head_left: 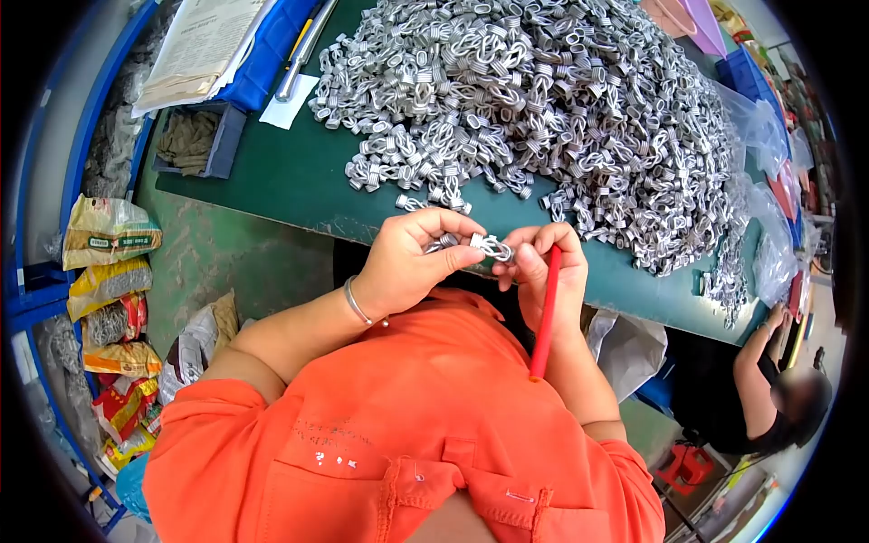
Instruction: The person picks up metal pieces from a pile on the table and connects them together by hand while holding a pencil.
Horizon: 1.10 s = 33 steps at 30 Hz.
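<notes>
Just in front of my chest, my left hand (412, 258) pinches a small silver metal loop piece (490, 246) between thumb and fingers. A ribbed metal part also shows at its fingertips. My right hand (559, 271) has its thumb and fingers closed at the other end of the same piece. Through that right hand runs a slim red rod (545, 326), pointing down toward my body; its upper end is hidden by the fingers. Beyond both hands, a large heap of similar silver loop pieces (543, 100) covers much of the green table (312, 195).
Blue bins (217, 136) and papers (195, 54) sit at the table's left. Patterned bags (109, 235) line a blue shelf on the left. Clear plastic bags (769, 226) hang at the right end. Another person (760, 398) sits at the right.
</notes>
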### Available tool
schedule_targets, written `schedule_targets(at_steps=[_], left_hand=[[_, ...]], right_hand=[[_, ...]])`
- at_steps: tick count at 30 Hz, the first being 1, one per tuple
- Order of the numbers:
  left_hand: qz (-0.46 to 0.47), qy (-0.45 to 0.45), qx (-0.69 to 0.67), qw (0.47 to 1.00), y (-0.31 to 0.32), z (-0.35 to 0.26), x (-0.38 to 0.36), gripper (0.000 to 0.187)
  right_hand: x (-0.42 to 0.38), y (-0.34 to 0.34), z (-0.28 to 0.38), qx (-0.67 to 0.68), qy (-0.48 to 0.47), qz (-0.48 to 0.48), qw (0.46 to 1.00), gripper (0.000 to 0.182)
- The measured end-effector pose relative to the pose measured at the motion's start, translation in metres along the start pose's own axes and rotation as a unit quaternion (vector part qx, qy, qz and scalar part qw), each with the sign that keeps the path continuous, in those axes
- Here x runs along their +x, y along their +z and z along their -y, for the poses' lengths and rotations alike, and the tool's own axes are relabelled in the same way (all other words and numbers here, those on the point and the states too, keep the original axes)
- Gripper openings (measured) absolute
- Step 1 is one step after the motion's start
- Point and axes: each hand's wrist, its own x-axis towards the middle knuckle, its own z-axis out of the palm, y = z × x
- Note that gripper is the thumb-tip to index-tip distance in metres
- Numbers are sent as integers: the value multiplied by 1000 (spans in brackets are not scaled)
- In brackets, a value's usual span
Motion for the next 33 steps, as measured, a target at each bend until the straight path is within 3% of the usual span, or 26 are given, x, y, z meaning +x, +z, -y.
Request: schedule_targets(at_steps=[3,9,13,17,23,25,29,31,33], left_hand=[[12,40,56,998,-1,2,-1,19],[-9,59,57,997,1,3,0,17],[-11,100,105,989,0,3,0,17],[0,65,93,994,1,-2,-2,20],[-25,52,34,998,3,1,-2,22],[-15,-14,-3,1000,2,-1,-3,23],[24,-61,-81,995,1,1,-3,23],[60,-94,-104,988,1,4,-2,23],[74,-171,-236,954,1,1,-2,28]], right_hand=[[4,-4,-5,-90,-30,25,995,21],[8,-3,1,-50,-3,-49,998,20],[5,-12,-3,-58,20,12,998,22],[5,-16,-10,-38,-28,49,998,28],[-2,-6,-5,-208,-274,66,937,40],[-3,-5,-5,-245,-295,69,921,43],[-1,4,-3,-288,-377,44,879,47],[0,8,1,-352,-410,79,838,44],[2,15,3,-349,-418,127,829,40]])
